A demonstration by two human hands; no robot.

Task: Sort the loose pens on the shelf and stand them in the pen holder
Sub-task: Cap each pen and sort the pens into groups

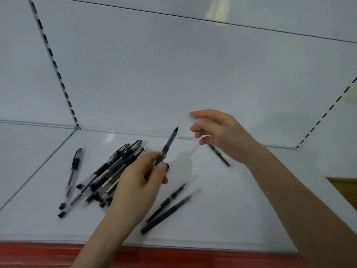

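My left hand (pixel 140 176) grips an uncapped black pen (pixel 167 145), its tip pointing up and away above the white shelf (pixel 222 200). My right hand (pixel 216 132) hovers to the right of that tip and pinches a clear pen cap (pixel 194 119), which is blurred. A pile of several black and clear pens (pixel 108 171) lies left of my left hand. One pen (pixel 72 175) lies apart at the far left. Two capped pens (pixel 173 206) lie side by side near the front. Another pen (pixel 220 155) lies partly under my right hand. No pen holder is in view.
The shelf has a white back panel with slotted uprights (pixel 54 62) at left and right. A red strip (pixel 58 254) runs along the front edge. A brown surface (pixel 345 188) shows past the shelf's right end.
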